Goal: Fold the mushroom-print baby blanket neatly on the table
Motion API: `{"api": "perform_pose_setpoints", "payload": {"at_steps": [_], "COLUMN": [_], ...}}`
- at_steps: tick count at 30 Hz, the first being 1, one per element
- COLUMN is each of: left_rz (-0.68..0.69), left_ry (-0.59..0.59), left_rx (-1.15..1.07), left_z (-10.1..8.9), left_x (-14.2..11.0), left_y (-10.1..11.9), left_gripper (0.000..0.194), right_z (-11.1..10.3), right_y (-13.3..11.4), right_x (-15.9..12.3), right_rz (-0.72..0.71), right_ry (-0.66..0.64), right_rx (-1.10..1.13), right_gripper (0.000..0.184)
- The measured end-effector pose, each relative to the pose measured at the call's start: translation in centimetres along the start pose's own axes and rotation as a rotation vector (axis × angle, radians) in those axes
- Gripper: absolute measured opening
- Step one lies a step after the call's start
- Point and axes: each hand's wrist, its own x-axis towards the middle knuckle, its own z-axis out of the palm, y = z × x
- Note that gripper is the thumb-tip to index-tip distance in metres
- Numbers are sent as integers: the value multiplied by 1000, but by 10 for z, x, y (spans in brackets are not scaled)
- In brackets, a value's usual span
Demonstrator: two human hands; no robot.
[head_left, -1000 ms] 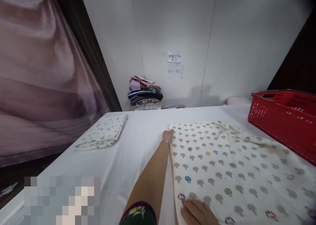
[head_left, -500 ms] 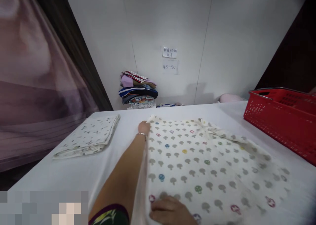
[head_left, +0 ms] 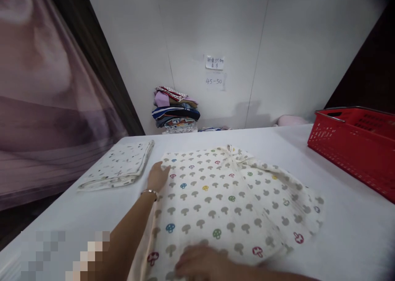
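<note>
A white cloth printed with grey and coloured mushrooms lies spread in front of me, its right part bunched and creased. My left hand pinches the cloth's left edge close to the far left corner; its fingertips are partly hidden by the fabric. Over the near part of the cloth is my right hand, blurred, its fingers stretched out to the left and apparently flat on the fabric. To the left, a folded white cloth with small dark specks rests on the table.
The white-covered table reaches toward a pale wall. A red plastic basket stands on the right. Behind the table's far edge rises a stack of folded fabrics, under paper signs on the wall. A pinkish curtain hangs at left.
The mushroom-print cloth has shifted left, its left edge going with my left hand. My right hand has moved slightly nearer to me over the cloth. The view has turned a little.
</note>
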Motion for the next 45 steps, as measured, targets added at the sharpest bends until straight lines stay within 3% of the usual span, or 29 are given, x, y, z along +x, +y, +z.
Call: {"api": "perform_pose_setpoints", "payload": {"at_steps": [3, 5, 8, 11, 14, 17, 23, 27, 30, 33, 39, 45], "left_rz": [350, 492, 577, 610, 669, 705, 722, 740, 733, 721, 685, 644], "left_ry": [17, -24, -83, -55, 4, 44, 68, 79, 72, 48, 37, -11], "left_rx": [134, 168, 186, 215, 254, 300, 387, 432, 437, 428, 379, 303], "left_z": [12, 23, 40, 49, 50, 50, 51, 50, 49, 49, 51, 50], "left_x": [-48, -81, -116, -129, -129, -128, -128, -128, -128, -127, -125, -121], "left_y": [7, 8, 4, -2, -6, -8, -12, -14, -14, -14, -11, -3], "left_gripper": [48, 48, 49, 47, 47, 47, 49, 52, 53, 53, 51, 53], "right_z": [-89, -145, -200, -216, -220, -239, -322, -347, -347, -350, -361, -341], "right_y": [36, 72, 129, 170, 191, 211, 285, 327, 331, 315, 259, 197], "right_x": [-45, -69, -85, -80, -68, -59, -72, -96, -110, -123, -173, -228], "right_rz": [380, 577, 687, 717, 732, 935, 1310, 1501, 1535, 1485, 1473, 1438], "right_ry": [244, 338, 277, 167, 134, 227, 475, 550, 579, 575, 416, 481], "right_rx": [-164, -406, -726, -877, -804, -542, -382, -300, -211, -56, 496, 727], "right_gripper": [33, 34, 38, 45, 35, 19, 31, 26, 34, 45, 53, 58]}}
